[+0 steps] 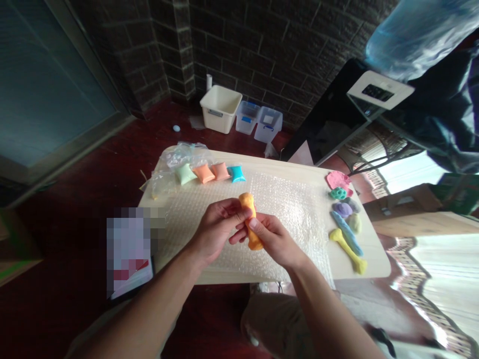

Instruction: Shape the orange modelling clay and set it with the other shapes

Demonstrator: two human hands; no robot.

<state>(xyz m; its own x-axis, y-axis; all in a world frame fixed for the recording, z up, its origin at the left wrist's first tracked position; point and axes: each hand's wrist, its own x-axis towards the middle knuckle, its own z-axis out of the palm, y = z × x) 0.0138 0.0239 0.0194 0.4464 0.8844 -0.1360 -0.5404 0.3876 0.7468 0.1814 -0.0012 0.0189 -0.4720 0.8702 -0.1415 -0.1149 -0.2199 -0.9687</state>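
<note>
An orange piece of modelling clay [247, 201], thick at both ends and narrower in the middle, is held upright over the table. My left hand [220, 222] pinches its upper part between thumb and fingers. Lower down, my right hand [271, 234] grips it with the thumb pressed on its front. Beneath both hands lies a sheet of bubble wrap [295, 209]. At the table's right side rest shaped clay pieces: a yellow bone shape [348, 251], a blue strip [347, 233], a purple lump [342, 209], a teal piece [338, 193] and a flat pink piece [339, 180].
Small packets in green [185, 174], orange [204, 173], salmon [220, 171] and blue [237, 174] line the table's far left. Clear plastic bags [183, 153] lie behind them. A white bin [220, 112] and two clear boxes [267, 124] stand on the floor beyond.
</note>
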